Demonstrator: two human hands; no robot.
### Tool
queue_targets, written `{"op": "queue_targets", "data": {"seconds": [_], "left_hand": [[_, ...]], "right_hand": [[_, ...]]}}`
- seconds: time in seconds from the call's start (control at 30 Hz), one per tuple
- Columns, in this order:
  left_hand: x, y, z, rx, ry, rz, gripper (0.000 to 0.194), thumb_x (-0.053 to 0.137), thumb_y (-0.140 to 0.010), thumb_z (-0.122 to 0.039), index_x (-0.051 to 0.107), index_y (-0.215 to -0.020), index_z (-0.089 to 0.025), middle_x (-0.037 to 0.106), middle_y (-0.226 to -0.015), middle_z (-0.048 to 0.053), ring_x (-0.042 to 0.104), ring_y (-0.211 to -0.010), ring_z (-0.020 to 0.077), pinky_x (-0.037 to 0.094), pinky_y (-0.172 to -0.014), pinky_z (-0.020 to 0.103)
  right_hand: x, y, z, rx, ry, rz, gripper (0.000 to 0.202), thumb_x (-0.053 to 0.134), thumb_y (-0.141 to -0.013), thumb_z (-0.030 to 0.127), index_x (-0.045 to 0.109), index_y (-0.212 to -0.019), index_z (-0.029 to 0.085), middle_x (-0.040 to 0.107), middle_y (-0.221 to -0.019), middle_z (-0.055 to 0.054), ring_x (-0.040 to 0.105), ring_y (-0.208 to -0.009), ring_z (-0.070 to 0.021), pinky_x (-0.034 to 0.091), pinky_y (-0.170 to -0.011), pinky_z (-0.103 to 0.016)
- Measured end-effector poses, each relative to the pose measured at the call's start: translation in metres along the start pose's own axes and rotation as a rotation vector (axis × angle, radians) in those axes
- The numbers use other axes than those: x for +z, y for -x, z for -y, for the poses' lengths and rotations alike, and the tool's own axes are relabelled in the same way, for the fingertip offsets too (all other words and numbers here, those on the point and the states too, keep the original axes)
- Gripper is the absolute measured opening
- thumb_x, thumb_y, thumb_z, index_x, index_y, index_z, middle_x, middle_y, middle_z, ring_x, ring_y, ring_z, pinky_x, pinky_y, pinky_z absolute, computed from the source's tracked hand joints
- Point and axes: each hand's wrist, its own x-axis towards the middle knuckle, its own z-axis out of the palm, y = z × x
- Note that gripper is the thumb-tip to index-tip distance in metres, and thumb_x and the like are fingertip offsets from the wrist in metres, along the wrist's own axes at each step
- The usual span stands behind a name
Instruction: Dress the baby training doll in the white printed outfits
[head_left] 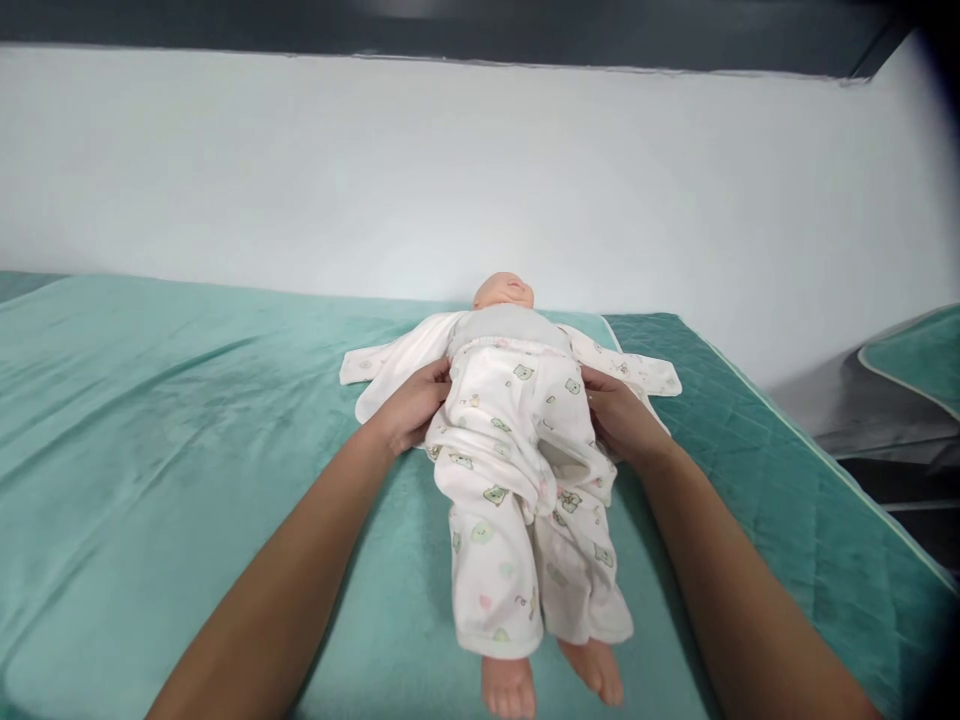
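A baby doll (504, 290) lies on its back, its head toward the wall and its bare feet toward me. White printed baby pants (499, 440) cover its legs and reach up to the waist. Beneath the grey torso (510, 324), a white baby shirt (411, 352) is spread open with its sleeves out to both sides. My left hand (420, 405) is closed on the left side of the pants near the hip. On the opposite side, my right hand (619, 412) grips the pants at the same height; both hands' fingertips are partly hidden.
The doll rests on a green sheet (187, 450) over a bed. A darker quilted green mattress cover (780, 490) shows at the right. Behind stands a white wall (300, 170), with a dark overhead beam (450, 35). Another green padded edge (919, 355) is at far right.
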Motion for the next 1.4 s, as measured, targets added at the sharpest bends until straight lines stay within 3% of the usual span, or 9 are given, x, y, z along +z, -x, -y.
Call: {"op": "queue_targets", "data": {"seconds": [0.2,0.33,0.5,0.63,0.73,0.97,1.23,1.4], "left_hand": [[-0.005,-0.003,0.002,-0.042,0.000,-0.019,0.050,0.072,-0.061,-0.012,0.064,-0.110,-0.018,0.072,-0.101,0.008,0.067,-0.087,0.0213,0.055,-0.075,0.034],[-0.007,-0.006,0.006,-0.048,0.014,-0.056,0.053,0.072,-0.057,-0.009,0.062,-0.109,-0.019,0.071,-0.101,0.007,0.067,-0.085,0.0204,0.055,-0.072,0.032],[-0.005,-0.010,0.007,-0.076,-0.062,-0.116,0.044,0.071,-0.061,-0.011,0.063,-0.103,-0.018,0.071,-0.101,0.008,0.067,-0.089,0.0227,0.056,-0.075,0.035],[-0.006,-0.010,0.003,-0.089,-0.137,-0.060,0.036,0.068,-0.063,-0.010,0.066,-0.099,-0.017,0.072,-0.100,0.010,0.067,-0.092,0.0242,0.055,-0.079,0.036],[-0.007,-0.009,0.002,-0.087,-0.134,-0.005,0.037,0.065,-0.066,-0.010,0.067,-0.102,-0.019,0.073,-0.100,0.009,0.067,-0.092,0.0231,0.056,-0.078,0.034],[-0.012,-0.017,0.016,-0.047,-0.014,-0.022,0.041,0.063,-0.067,-0.010,0.066,-0.106,-0.021,0.073,-0.098,0.006,0.069,-0.087,0.0203,0.056,-0.075,0.032],[-0.005,-0.013,0.014,-0.038,0.052,-0.044,0.039,0.075,-0.073,-0.030,0.068,-0.110,-0.019,0.076,-0.096,0.009,0.071,-0.092,0.0255,0.059,-0.082,0.038],[-0.004,-0.011,0.012,-0.015,0.025,-0.043,0.040,0.073,-0.075,-0.030,0.067,-0.113,-0.020,0.076,-0.101,0.009,0.070,-0.097,0.0261,0.058,-0.084,0.037]], "right_hand": [[-0.004,-0.004,-0.007,0.062,-0.200,0.091,0.033,0.072,-0.072,0.032,0.071,-0.103,0.023,0.076,-0.089,-0.003,0.071,-0.084,-0.0247,0.055,-0.071,-0.035],[-0.003,-0.007,-0.011,0.074,-0.227,0.055,0.028,0.075,-0.069,0.029,0.070,-0.095,0.024,0.076,-0.087,-0.001,0.070,-0.083,-0.0242,0.055,-0.070,-0.034],[-0.001,-0.010,-0.014,0.081,-0.194,-0.025,0.028,0.076,-0.067,0.027,0.066,-0.093,0.025,0.076,-0.086,-0.001,0.069,-0.078,-0.0237,0.054,-0.063,-0.033],[0.003,-0.011,-0.013,0.077,-0.138,-0.081,0.032,0.076,-0.066,0.028,0.066,-0.096,0.023,0.076,-0.089,-0.003,0.069,-0.079,-0.0238,0.054,-0.065,-0.034],[0.005,-0.008,-0.011,0.009,-0.028,-0.106,0.030,0.073,-0.068,0.031,0.069,-0.096,0.022,0.076,-0.089,-0.004,0.068,-0.083,-0.0252,0.054,-0.070,-0.036],[0.000,-0.006,-0.014,-0.171,0.164,-0.101,0.030,0.064,-0.073,0.030,0.075,-0.100,0.023,0.076,-0.096,-0.003,0.066,-0.094,-0.0257,0.053,-0.081,-0.037],[0.002,-0.008,-0.018,-0.114,-0.039,-0.133,0.030,0.069,-0.075,0.034,0.073,-0.103,0.025,0.076,-0.100,-0.003,0.068,-0.091,-0.0248,0.054,-0.077,-0.036],[0.000,-0.007,-0.020,-0.054,-0.187,-0.080,0.031,0.071,-0.075,0.035,0.071,-0.105,0.027,0.076,-0.095,-0.001,0.070,-0.087,-0.0241,0.054,-0.069,-0.033]]}}
